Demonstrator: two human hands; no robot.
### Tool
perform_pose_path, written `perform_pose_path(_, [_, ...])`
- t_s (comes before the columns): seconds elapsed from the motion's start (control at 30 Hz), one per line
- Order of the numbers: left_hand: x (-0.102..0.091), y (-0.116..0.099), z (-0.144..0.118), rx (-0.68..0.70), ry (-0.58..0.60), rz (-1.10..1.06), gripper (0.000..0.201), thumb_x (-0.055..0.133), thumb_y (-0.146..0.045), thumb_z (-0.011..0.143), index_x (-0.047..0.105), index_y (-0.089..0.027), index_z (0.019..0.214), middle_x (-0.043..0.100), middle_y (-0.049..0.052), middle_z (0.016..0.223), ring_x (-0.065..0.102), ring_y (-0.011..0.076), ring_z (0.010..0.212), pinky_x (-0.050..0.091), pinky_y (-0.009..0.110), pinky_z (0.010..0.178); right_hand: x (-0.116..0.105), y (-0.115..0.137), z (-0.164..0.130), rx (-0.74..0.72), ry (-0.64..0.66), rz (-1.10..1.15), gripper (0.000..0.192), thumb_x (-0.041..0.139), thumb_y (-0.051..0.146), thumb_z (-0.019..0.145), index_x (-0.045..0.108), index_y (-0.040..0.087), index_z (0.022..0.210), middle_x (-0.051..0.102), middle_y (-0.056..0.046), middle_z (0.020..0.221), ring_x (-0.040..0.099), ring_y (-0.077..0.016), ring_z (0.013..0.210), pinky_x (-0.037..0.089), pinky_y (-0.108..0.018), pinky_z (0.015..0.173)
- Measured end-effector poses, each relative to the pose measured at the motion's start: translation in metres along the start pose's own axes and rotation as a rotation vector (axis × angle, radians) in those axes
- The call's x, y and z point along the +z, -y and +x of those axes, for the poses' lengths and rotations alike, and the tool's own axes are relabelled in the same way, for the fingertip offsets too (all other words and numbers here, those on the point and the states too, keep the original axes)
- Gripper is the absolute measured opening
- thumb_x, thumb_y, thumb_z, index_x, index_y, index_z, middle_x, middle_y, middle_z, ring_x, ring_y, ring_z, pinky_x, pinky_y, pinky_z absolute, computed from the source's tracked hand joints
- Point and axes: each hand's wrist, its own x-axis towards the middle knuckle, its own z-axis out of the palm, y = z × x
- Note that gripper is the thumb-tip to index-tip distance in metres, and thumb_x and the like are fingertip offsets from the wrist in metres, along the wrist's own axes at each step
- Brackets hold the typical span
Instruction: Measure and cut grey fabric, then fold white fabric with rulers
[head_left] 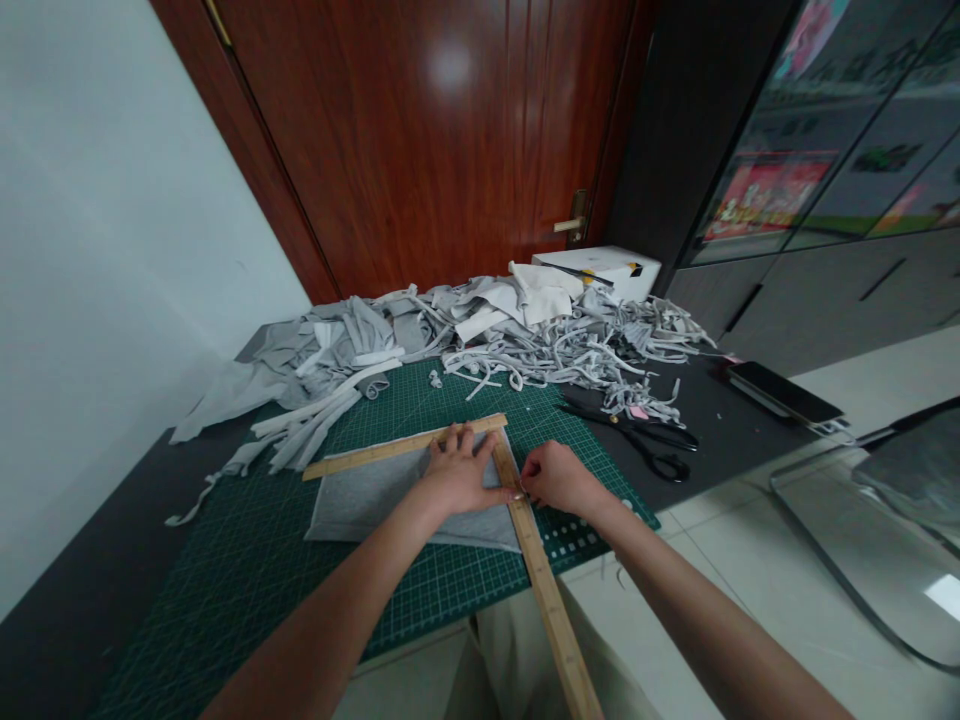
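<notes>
A piece of grey fabric (375, 498) lies flat on the green cutting mat (247, 570). Across its top and right edges rests an L-shaped wooden ruler (551, 610), whose long arm reaches past the mat's front edge. My left hand (463, 472) presses down with spread fingers on the fabric and ruler, its thumb lying over the long arm. Just right of that arm, my right hand (556, 478) is closed, fingers pinched at the fabric's right edge. What it pinches is too small and hidden to make out.
Black scissors (645, 437) lie right of the mat. Heaps of grey fabric (352, 335) and cut strips (585, 345) cover the table's back, before a white box (630, 270). A dark phone-like object (784, 388) sits at the right edge, near a chair (900, 480).
</notes>
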Motion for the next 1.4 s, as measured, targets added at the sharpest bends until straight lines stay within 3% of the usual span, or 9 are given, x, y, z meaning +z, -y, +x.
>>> perform_pose_path(0.27, [0.002,0.001,0.002,0.0,-0.017,0.003,0.105,0.039,-0.087,0.067,0.016,-0.026,0.149,0.015,0.02,0.153,0.01,0.046,0.138,0.017,0.062,0.102,-0.002,0.001,-0.019,-0.01,0.062,-0.007,0.013,0.06,0.014,0.072,0.071,0.016,0.066,0.07,-0.003,0.058,0.065,-0.0132,0.053,0.043,-0.019,0.053])
perform_pose_path(0.43, [0.0,0.0,0.0,-0.007,-0.007,-0.007,0.101,0.039,-0.084,0.069,0.015,-0.027,0.149,0.014,0.017,0.155,0.008,0.0445,0.139,0.018,0.062,0.103,-0.004,0.004,-0.031,0.001,0.051,-0.028,0.017,0.057,0.009,0.069,0.073,0.014,0.067,0.072,-0.007,0.063,0.068,-0.0167,0.062,0.043,-0.02,0.054])
perform_pose_path(0.6, [-0.001,-0.001,-0.001,-0.008,0.0,-0.015,0.102,0.038,-0.085,0.069,0.016,-0.028,0.149,0.013,0.017,0.155,0.008,0.0442,0.139,0.018,0.062,0.103,-0.006,0.006,-0.042,0.007,0.137,0.003,0.021,0.053,0.007,0.066,0.073,0.014,0.066,0.07,-0.004,0.056,0.065,-0.0125,0.052,0.042,-0.017,0.05])
perform_pose_path(1.1, [-0.006,-0.003,-0.002,-0.015,0.019,-0.02,0.103,0.038,-0.085,0.069,0.016,-0.025,0.15,0.012,0.018,0.155,0.005,0.0441,0.139,0.016,0.061,0.104,-0.01,0.009,-0.067,0.031,0.208,-0.036,0.023,0.053,0.004,0.065,0.073,0.015,0.063,0.069,-0.004,0.055,0.064,-0.0131,0.05,0.041,-0.019,0.05])
perform_pose_path(1.4, [-0.008,-0.004,-0.002,-0.027,0.034,-0.008,0.102,0.039,-0.085,0.069,0.016,-0.026,0.15,0.01,0.016,0.156,0.005,0.0441,0.139,0.017,0.061,0.104,0.0,-0.005,-0.058,0.031,0.059,0.066,0.018,0.055,0.007,0.068,0.07,0.016,0.066,0.07,-0.002,0.058,0.064,-0.012,0.053,0.04,-0.018,0.05])
